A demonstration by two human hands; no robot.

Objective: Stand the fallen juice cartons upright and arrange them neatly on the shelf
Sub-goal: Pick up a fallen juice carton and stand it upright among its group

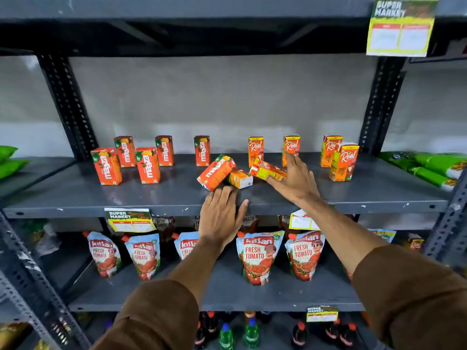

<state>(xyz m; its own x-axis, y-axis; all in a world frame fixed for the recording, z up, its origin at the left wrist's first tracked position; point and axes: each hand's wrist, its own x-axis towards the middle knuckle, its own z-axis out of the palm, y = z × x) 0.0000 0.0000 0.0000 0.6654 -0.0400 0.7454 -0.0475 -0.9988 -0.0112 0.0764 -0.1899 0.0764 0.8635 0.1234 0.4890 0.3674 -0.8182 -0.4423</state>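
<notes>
Centrally on the grey shelf (75, 193), three juice cartons lie fallen: a Maaza carton (216, 172), a small orange carton (239, 178) touching it, and a Real carton (267, 170). The right hand (295, 178) touches the Real carton with its grip spread apart. The left hand (221, 215), fingers apart, rests at the shelf edge just below the Maaza carton. Other cartons stand upright behind.
</notes>
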